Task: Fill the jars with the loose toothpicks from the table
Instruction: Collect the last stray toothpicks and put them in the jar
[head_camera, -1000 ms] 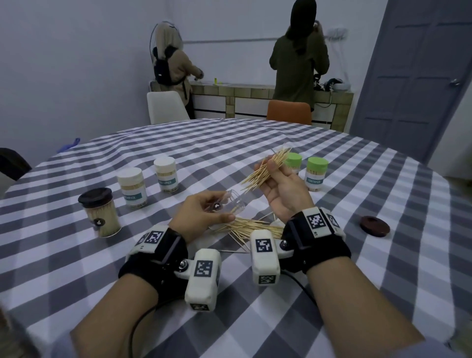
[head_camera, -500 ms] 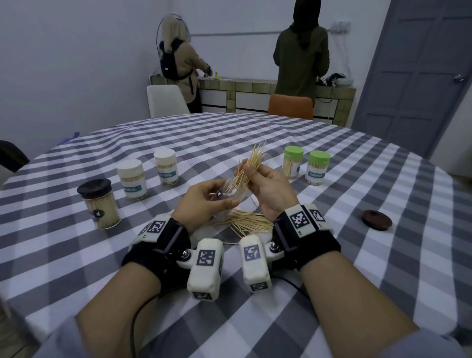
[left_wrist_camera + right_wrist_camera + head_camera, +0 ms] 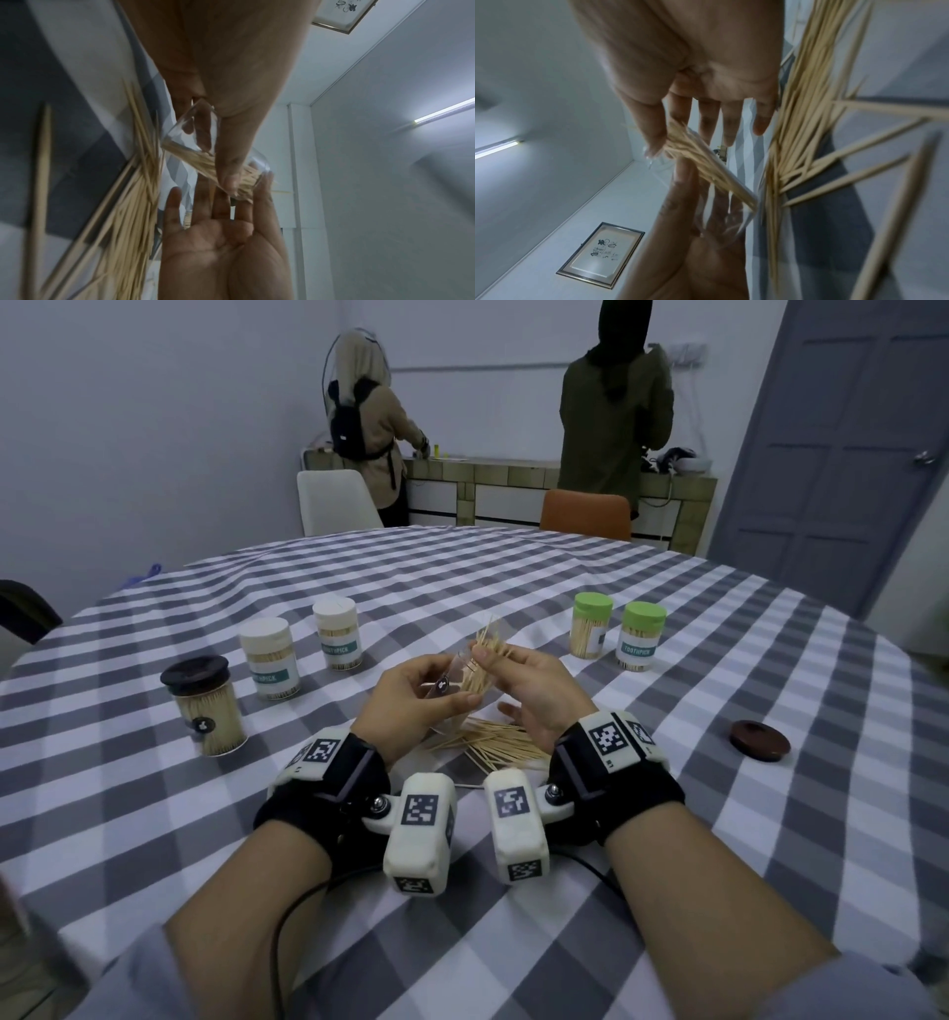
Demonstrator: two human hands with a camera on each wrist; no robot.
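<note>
My left hand [image 3: 434, 698] grips a small clear glass jar [image 3: 451, 679], tilted with its mouth toward my right hand [image 3: 488, 657]. The right thumb and forefinger pinch a bundle of toothpicks [image 3: 482, 660] whose lower ends are inside the jar while the tips stick up past the fingers. In the left wrist view the jar [image 3: 213, 158] shows toothpicks lying along its lower wall. In the right wrist view the bundle [image 3: 700, 162] runs from the fingertips into the jar [image 3: 723, 211]. A pile of loose toothpicks [image 3: 493, 744] lies on the checked cloth just below both hands.
Closed, filled jars stand around: one black-lidded [image 3: 205, 706], two white-lidded [image 3: 269, 657] [image 3: 339, 634], two green-lidded [image 3: 590, 624] [image 3: 639, 634]. A dark brown lid [image 3: 759, 739] lies at the right. Two people stand at a far counter behind two chairs.
My right hand has carried the toothpick bundle left and down from beside the jar into its mouth. The left hand has kept hold of the jar and tipped it up slightly.
</note>
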